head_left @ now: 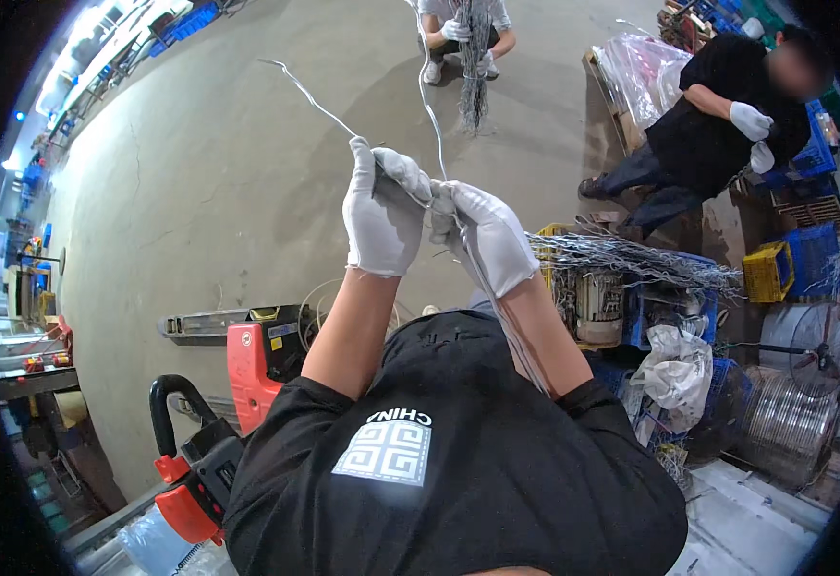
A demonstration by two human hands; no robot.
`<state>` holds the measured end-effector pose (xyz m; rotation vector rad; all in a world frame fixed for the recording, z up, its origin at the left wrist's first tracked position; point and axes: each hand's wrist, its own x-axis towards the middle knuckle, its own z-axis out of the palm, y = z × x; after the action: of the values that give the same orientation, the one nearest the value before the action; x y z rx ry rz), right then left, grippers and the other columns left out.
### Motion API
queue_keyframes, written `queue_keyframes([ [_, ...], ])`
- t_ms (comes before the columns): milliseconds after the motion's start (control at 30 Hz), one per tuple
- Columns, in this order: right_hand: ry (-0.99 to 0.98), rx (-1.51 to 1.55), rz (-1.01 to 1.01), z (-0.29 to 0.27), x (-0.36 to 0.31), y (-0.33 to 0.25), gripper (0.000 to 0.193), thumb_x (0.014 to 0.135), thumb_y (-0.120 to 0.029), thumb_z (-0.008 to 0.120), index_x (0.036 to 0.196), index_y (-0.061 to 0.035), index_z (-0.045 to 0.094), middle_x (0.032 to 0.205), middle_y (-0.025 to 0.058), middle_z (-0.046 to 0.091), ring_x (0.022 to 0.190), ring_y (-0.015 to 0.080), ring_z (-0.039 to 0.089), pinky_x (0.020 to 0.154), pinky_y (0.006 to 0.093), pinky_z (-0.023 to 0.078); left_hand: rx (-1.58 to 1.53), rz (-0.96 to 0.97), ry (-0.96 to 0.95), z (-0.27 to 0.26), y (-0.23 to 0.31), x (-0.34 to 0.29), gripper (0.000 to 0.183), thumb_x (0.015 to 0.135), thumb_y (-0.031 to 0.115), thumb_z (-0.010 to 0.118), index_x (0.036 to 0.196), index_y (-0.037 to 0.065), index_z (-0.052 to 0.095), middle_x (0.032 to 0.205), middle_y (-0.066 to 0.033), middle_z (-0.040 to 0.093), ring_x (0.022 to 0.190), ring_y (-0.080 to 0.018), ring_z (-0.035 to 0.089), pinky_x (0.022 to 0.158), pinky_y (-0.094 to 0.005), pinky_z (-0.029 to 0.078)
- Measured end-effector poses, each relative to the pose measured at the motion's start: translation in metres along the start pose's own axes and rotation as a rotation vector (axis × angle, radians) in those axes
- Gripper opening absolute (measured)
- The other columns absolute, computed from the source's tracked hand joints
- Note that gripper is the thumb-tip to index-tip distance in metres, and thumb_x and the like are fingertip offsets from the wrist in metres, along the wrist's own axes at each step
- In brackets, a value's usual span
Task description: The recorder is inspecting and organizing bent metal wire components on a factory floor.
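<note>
Wire point(435, 115) is grasped in both gloved hands, the left hand point(381, 221) and right hand point(493, 236) close together over the floor point(208, 182). One end points up and left, another ahead; strands trail along the right forearm point(547, 322). Rightward, a wire pile point(631, 259) lies near a yellow crate point(768, 273). Ahead, a crouching person point(456, 31) holds an upright bundle point(474, 86).

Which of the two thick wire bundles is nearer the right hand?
The flat-lying wire bundle, just right of the right hand; the other bundle is farther ahead, held by a crouching co-worker.
</note>
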<state>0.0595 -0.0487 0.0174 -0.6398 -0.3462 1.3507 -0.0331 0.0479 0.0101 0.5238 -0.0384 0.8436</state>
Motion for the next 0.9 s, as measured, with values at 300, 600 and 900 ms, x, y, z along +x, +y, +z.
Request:
queue_keyframes([
  [300,0.073,-0.018,0.01,0.013,-0.015,-0.001,0.021,0.093,-0.013,0.046,0.097,0.0017,0.06,0.076,0.002,0.055,0.063,0.0066,0.044,0.057,0.0191,0.035,-0.241,0.02,0.13,0.026,-0.004,-0.026,0.029,0.098,0.031,0.037,0.083,0.01,0.05,0.063,0.0031,0.038,0.05,-0.007,0.032,0.047,-0.0232,0.031],
  [600,0.216,-0.232,-0.082,0.01,-0.005,0.015,0.019,0.09,-0.011,0.049,0.089,0.0019,0.063,0.07,0.0007,0.055,0.06,0.0059,0.043,0.052,0.0177,0.032,0.133,0.023,0.29,0.018,0.005,-0.016,0.024,0.097,0.026,0.04,0.083,0.009,0.05,0.061,0.0049,0.033,0.045,-0.0032,0.024,0.037,-0.0194,0.019],
  [900,0.274,-0.33,-0.206,0.014,-0.009,0.025,0.015,0.088,-0.008,0.053,0.086,0.0013,0.064,0.07,0.0016,0.056,0.059,0.0061,0.043,0.051,0.0186,0.033,0.238,-0.043,0.359,0.009,0.014,-0.013,0.022,0.096,0.022,0.043,0.082,0.008,0.05,0.059,0.005,0.033,0.044,-0.0034,0.024,0.036,-0.0196,0.019],
])
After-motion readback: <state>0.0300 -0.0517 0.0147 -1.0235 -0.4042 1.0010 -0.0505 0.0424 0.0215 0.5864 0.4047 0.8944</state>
